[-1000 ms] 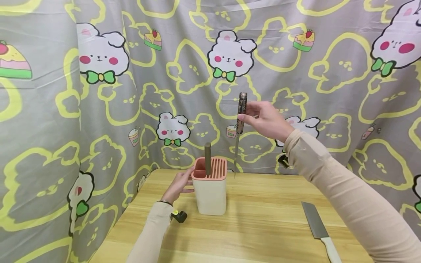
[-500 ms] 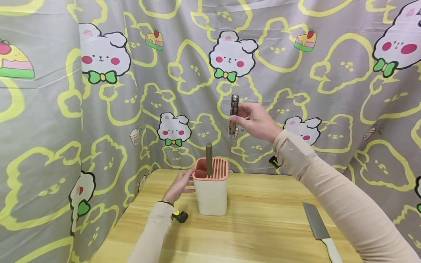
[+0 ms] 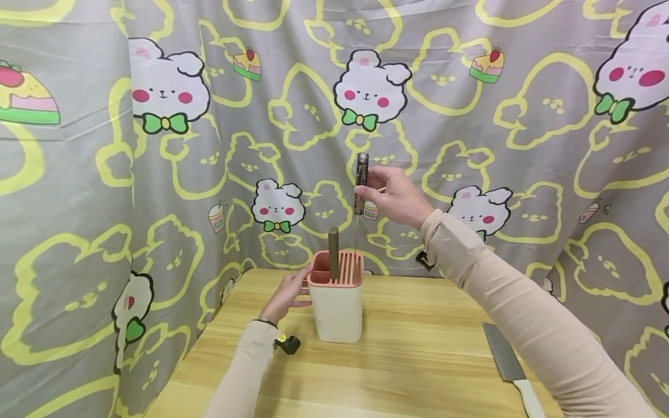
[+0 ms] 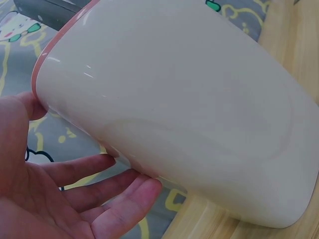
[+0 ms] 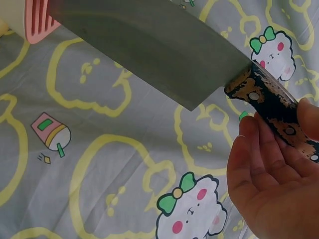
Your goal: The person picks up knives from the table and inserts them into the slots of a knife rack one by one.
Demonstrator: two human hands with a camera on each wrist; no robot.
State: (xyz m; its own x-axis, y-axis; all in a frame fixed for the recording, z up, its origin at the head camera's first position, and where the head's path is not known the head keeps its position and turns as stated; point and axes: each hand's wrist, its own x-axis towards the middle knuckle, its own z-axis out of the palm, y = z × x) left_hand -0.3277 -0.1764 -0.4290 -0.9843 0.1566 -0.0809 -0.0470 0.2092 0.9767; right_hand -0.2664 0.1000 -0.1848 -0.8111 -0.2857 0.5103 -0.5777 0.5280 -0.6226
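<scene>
A white knife holder point(image 3: 337, 316) with a pink slotted top stands on the table. My left hand point(image 3: 284, 295) rests its fingertips against the holder's left side; the left wrist view shows the fingers fairly straight along the white wall point(image 4: 169, 99). With my right hand point(image 3: 397, 194) I pinch the black-and-brown mottled handle of a broad-bladed kitchen knife point(image 3: 362, 184), held upright above the holder. Its blade point(image 5: 149, 59) points down, the tip end right at the pink slots point(image 5: 40, 20). Another knife's olive-brown handle point(image 3: 333, 252) sticks up from the holder's top.
A cleaver point(image 3: 504, 351) with a pale handle lies on the wooden table point(image 3: 418, 371) at the right, near my right forearm. A grey patterned curtain point(image 3: 308, 133) hangs behind the table and along its left.
My right hand has carried the knife leftward, from beside the holder to over its slots, with the blade end now at them. The left hand stays against the holder.
</scene>
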